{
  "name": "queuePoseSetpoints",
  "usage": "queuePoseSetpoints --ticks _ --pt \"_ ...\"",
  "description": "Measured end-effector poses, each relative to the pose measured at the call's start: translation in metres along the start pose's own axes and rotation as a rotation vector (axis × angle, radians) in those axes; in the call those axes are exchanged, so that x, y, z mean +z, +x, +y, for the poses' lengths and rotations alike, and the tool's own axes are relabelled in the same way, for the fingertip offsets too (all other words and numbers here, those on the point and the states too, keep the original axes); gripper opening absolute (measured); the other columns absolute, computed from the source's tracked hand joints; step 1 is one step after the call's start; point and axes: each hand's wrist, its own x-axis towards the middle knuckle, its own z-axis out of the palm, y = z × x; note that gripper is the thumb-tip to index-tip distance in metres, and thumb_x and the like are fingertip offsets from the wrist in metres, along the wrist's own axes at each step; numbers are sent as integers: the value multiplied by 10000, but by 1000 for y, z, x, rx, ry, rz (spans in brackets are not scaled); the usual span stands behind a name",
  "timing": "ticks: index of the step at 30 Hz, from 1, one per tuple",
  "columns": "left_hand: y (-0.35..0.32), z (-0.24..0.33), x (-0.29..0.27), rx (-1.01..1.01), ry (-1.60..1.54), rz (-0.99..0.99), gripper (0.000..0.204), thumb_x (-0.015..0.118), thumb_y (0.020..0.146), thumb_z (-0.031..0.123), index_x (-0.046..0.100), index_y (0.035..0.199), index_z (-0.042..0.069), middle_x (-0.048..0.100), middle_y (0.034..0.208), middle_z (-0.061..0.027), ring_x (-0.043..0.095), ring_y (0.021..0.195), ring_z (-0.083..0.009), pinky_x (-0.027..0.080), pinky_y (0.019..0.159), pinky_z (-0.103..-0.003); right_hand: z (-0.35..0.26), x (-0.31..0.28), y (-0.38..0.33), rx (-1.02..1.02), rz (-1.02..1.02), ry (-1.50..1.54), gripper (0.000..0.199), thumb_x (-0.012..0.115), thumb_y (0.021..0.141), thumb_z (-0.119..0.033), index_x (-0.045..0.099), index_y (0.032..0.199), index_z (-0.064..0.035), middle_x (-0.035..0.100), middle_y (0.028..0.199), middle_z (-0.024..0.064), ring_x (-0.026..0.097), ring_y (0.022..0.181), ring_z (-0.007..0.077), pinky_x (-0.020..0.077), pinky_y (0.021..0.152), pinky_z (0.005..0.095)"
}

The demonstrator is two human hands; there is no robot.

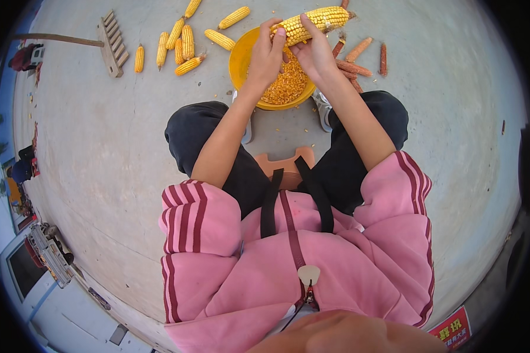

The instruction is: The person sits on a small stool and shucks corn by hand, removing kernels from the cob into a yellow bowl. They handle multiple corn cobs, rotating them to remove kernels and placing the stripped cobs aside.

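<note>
Above the far rim of a yellow basin (pixel 237 66), both my hands grip one ear of corn (pixel 321 20). Its rows of yellow kernels look mostly whole, and its tip points right. My left hand (pixel 270 56) closes on the ear's left end, with the thumb raised near it. Around the middle, my right hand (pixel 317 53) wraps the ear with its thumb on top and fingers beneath. Loose corn kernels (pixel 285 85) fill the basin's bottom, partly hidden by my hands. Bare reddish corn cobs (pixel 353 68) lie just right of the basin.
Several unshelled ears of corn (pixel 187 42) lie left of the basin. Farther left is a wooden rake (pixel 112 47) with a long handle. A brown plastic stool (pixel 285 165) is between my legs. Stray kernels dot the concrete floor (pixel 123 129). A vehicle (pixel 47 253) stands at far left.
</note>
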Motion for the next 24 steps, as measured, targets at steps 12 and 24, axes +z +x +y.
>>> queuePoseSetpoints --ticks 12,24 --pt "1 -13 3 -80 -2 44 339 408 931 345 388 1114 60 546 847 -92 523 537 -144 434 387 -244 10 -2 0 -16 16 11 255 512 908 -243 455 1086 -70 547 998 54 544 933 152 442 843 312" --pt "2 -16 8 -293 -410 178 315 403 927 391 328 1045 109 504 911 -63 512 717 -150 460 510 -281 30 -3 1 -99 51 -174 267 527 895 -331 471 1055 -125 562 925 13 521 783 112 409 588 269"
